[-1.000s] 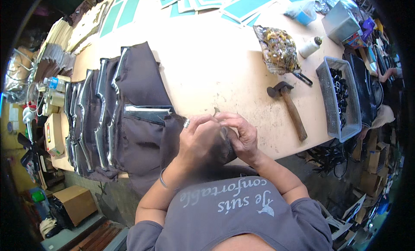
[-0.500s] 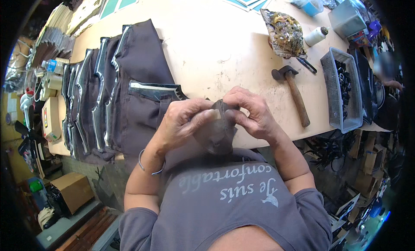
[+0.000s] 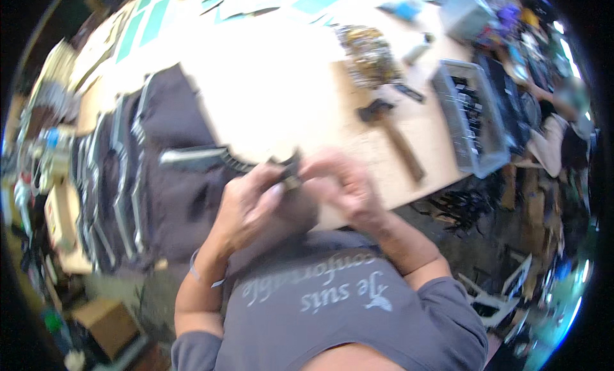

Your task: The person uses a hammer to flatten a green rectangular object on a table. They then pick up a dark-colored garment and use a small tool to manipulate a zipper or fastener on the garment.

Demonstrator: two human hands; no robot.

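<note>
Both hands are at the table's near edge, over my lap. My left hand (image 3: pixel 252 205) pinches a dark fabric piece (image 3: pixel 300 208), with a small light bit near its fingertips that is too blurred to name. My right hand (image 3: pixel 339 189) grips the same piece from the other side, its fingers bent. To the left lie overlapping dark fabric panels (image 3: pixel 169 118) with pale edge strips (image 3: pixel 192 155). A hammer (image 3: pixel 403 147) with a wooden handle lies to the right of my hands.
A mesh basket (image 3: pixel 470 115) of black parts, a crumpled bag (image 3: pixel 368 54) and a white spool (image 3: pixel 416 51) stand on the table (image 3: pixel 275 109). Green sheets (image 3: pixel 320 0) lie along the back. A co-worker (image 3: pixel 553 141) is at the right. Boxes (image 3: pixel 105 323) sit below left.
The view has swung and blurred, with the table's things shifted left. Over the last second my hands moved apart slightly on the fabric piece and stay on it. The co-worker shows more now.
</note>
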